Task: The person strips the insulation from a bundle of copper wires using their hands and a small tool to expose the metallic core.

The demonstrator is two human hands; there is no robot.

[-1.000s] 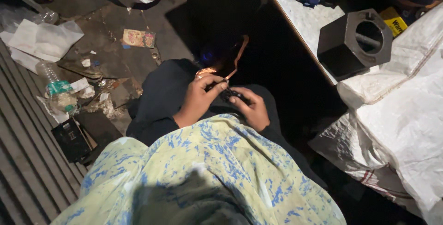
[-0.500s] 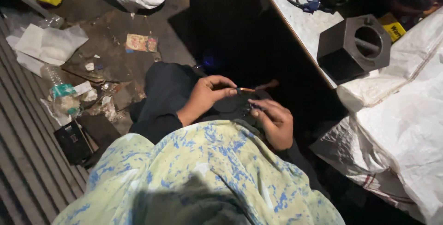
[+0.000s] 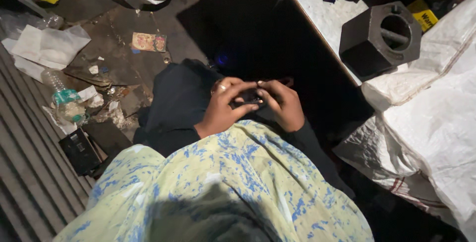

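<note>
Both hands meet over the lap: the left hand (image 3: 223, 108) and right hand (image 3: 283, 104) clamp a small dark part (image 3: 250, 97) between the fingertips. This holds it steady, clear of the tabletop edge (image 3: 317, 33).

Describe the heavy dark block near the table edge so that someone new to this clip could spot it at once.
Start at the pale table running along the upper right. Near its edge, just above the white woven sacks, sits a dark hexagonal metal block. Unlike the soft sacks and cables around it, it is hard-edged and has a large round hole with a bar across the inside.
</note>
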